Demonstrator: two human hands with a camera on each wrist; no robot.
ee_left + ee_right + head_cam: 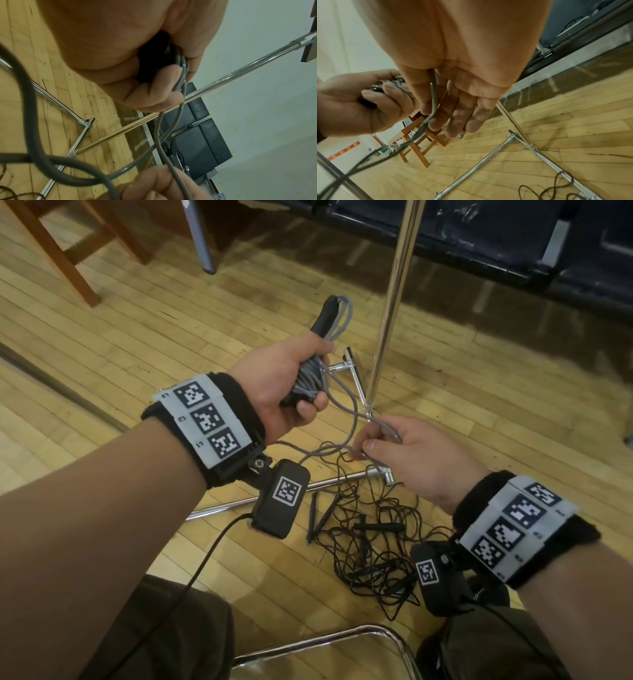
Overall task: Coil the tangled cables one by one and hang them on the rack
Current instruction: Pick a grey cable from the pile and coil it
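Note:
My left hand [313, 380] grips a bundle of grey cable [339, 316] coiled around something black, its loops sticking up past the thumb. A loose grey strand runs from the bundle down to my right hand [375, 438], which pinches it between thumb and fingers. In the right wrist view the strand [434, 97] crosses the nearly straight fingers [458, 116]. In the left wrist view the fingers [159, 83] curl round the coil, and the strand [159, 135] hangs down. A tangle of thin black cables [370, 546] lies on the floor below my hands.
The rack's chrome upright [394, 302] rises just behind my hands, and its base bars [274, 496] lie across the wooden floor. A wooden stool [68, 251] stands far left, a dark bench [479, 241] at the back. A chrome chair frame [342, 635] sits near my knees.

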